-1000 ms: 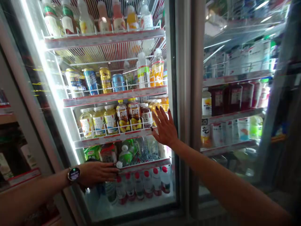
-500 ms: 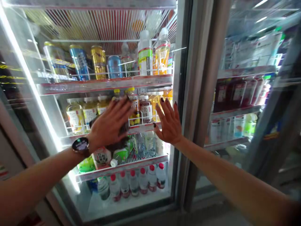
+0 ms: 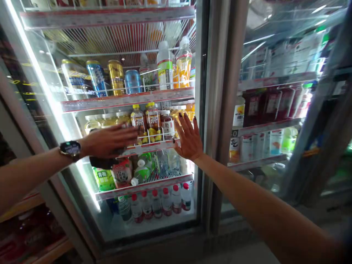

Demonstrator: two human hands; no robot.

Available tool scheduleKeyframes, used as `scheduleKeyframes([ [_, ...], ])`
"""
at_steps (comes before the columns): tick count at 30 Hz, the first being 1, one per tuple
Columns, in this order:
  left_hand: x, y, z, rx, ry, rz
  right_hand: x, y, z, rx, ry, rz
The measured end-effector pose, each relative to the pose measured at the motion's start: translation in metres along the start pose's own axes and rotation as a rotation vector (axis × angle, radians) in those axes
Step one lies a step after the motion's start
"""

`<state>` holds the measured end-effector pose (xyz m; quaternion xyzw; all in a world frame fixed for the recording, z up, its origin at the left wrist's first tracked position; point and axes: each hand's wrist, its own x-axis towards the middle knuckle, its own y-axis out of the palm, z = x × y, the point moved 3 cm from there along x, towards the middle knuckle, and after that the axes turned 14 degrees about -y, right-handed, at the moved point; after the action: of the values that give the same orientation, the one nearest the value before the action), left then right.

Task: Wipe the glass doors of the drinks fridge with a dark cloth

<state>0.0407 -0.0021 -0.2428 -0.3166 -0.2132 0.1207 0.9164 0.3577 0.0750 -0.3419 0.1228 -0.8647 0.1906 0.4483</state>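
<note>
Both hands [image 3: 110, 140] [image 3: 190, 142] face a glass door [image 3: 154, 239] before lit drink shelves [image 3: 129, 99]

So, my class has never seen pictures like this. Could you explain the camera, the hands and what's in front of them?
There is no machine here. A person wears a camera on their head, looking forward and down past their own two bare hands.

Ahead stands a glass-fronted drinks cooler. Its shelves carry cans, yellow-capped bottles and, lower down, a green bottle lying tipped over. Red-capped bottles stand at the bottom.

The right hand is spread open and appears to rest on the glass, holding nothing visible. The left hand, with a watch on its wrist, is blurred. A dark patch shows below it; whether that is something held, I cannot tell.
</note>
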Motion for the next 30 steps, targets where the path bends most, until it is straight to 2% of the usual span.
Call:
scheduleKeyframes([
  [2,0.031,-0.034,0.032,0.058,-0.374,-0.195,-0.001,0.0,-0.001,0.007,0.007,0.006],
  [3,0.044,-0.042,0.038,0.072,-0.526,-0.286,-0.001,0.0,-0.001,0.008,0.006,0.002],
  [4,0.055,-0.043,0.036,0.079,-0.633,-0.354,-0.001,-0.001,-0.001,0.008,0.003,-0.003],
  [5,0.064,-0.037,0.027,0.08,-0.675,-0.393,-0.001,-0.001,-0.002,0.006,0.0,-0.009],
  [7,0.079,-0.008,-0.009,0.073,-0.581,-0.371,-0.001,-0.003,-0.002,-0.005,0.0,-0.013],
  [9,0.084,0.036,-0.06,0.077,-0.354,-0.26,-0.001,-0.003,-0.002,-0.02,0.009,-0.009],
  [11,0.075,0.082,-0.111,0.101,-0.157,-0.149,-0.002,-0.003,-0.002,-0.032,0.013,-0.007],
  [13,0.053,0.119,-0.152,0.122,-0.047,-0.094,-0.002,-0.003,-0.001,-0.04,0.01,-0.014],
  [15,0.02,0.147,-0.181,0.122,0.037,-0.072,-0.002,-0.003,-0.001,-0.04,-0.001,-0.024],
  [17,-0.016,0.162,-0.195,0.088,0.16,-0.052,-0.002,-0.003,0.0,-0.032,-0.006,-0.032],
  [18,-0.033,0.165,-0.196,0.061,0.235,-0.035,-0.001,-0.003,0.0,-0.023,-0.005,-0.034],
  [20,-0.059,0.158,-0.181,-0.004,0.366,0.022,0.0,-0.003,0.001,0.0,-0.002,-0.035],
  [22,-0.064,0.131,-0.143,-0.064,0.4,0.087,0.0,-0.004,0.002,0.017,0.001,-0.038],
  [23,-0.059,0.111,-0.117,-0.076,0.36,0.107,0.001,-0.004,0.002,0.021,-0.003,-0.039],
  [25,-0.036,0.061,-0.06,-0.057,0.193,0.086,0.001,-0.005,0.002,0.015,-0.012,-0.042],
  [27,-0.007,0.009,-0.007,0.012,-0.007,-0.014,0.001,-0.005,0.002,0.002,-0.017,-0.05],
  [29,0.018,-0.029,0.029,0.073,-0.238,-0.173,0.0,-0.005,0.002,-0.004,-0.023,-0.064],
  [30,0.026,-0.04,0.038,0.089,-0.362,-0.258,0.0,-0.004,0.001,-0.006,-0.023,-0.071],
])
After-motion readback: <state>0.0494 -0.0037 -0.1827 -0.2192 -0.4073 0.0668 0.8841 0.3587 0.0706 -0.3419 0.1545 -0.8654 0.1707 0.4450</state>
